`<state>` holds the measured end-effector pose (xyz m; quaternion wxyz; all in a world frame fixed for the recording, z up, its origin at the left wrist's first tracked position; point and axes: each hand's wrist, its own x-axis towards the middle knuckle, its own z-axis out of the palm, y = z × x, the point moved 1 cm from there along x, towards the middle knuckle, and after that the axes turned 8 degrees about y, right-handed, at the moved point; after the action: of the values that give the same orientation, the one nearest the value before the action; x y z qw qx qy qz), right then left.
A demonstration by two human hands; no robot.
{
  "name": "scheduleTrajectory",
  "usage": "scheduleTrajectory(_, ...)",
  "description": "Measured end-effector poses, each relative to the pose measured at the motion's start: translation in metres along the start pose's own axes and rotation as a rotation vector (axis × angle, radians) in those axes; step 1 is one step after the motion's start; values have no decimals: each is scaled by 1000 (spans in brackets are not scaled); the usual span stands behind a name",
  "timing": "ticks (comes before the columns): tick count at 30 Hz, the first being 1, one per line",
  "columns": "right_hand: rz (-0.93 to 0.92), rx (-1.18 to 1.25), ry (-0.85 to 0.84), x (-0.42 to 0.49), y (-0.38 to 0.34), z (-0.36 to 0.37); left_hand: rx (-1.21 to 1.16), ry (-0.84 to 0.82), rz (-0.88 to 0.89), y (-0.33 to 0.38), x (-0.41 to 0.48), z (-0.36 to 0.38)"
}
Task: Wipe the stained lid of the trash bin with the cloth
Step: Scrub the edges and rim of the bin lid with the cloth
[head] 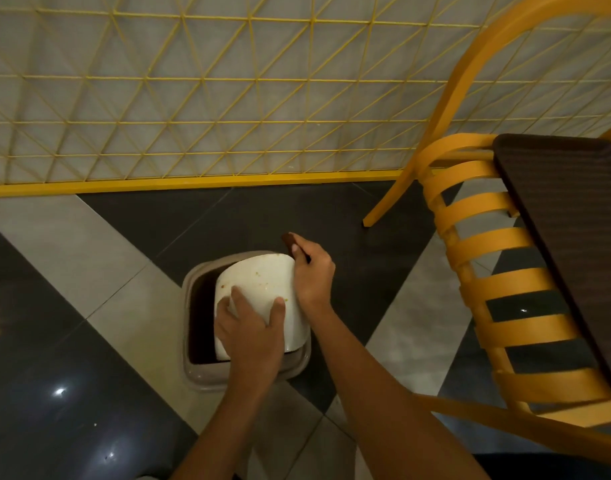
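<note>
The beige trash bin (193, 372) stands on the tiled floor (89, 258). My left hand (252, 334) clasps its white, orange-flecked lid (262, 278), thumb on top and fingers curled over the left edge. My right hand (312, 271) pinches the dark cloth (289, 241) at the lid's far right corner. A yellow chair (487, 244) and a dark table (574, 220) stand to the right.
</note>
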<state>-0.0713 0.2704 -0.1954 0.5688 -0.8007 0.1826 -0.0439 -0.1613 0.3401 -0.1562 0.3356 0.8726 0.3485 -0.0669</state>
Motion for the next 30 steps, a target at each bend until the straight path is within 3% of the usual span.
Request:
scheduleTrajectory(4,16,-26,15,-3,17,-8,98,151,343,-5,12,-5)
scheduleTrajectory(7,47,3,101,0,20,-23,221,172,538,-11,26,-6)
scheduleTrajectory(12,54,-67,-143,-18,27,-27,377,-11,519,-16,33,3)
scheduleTrajectory(18,2,-171,-66,-17,39,-17,380,-38,518,-25,36,10)
scheduleTrajectory(24,-147,-406,-321,22,33,1,353,-30,541,-28,38,13)
scheduleTrajectory(30,-8,-256,-246,-7,47,-33,357,-5,569,-30,40,15)
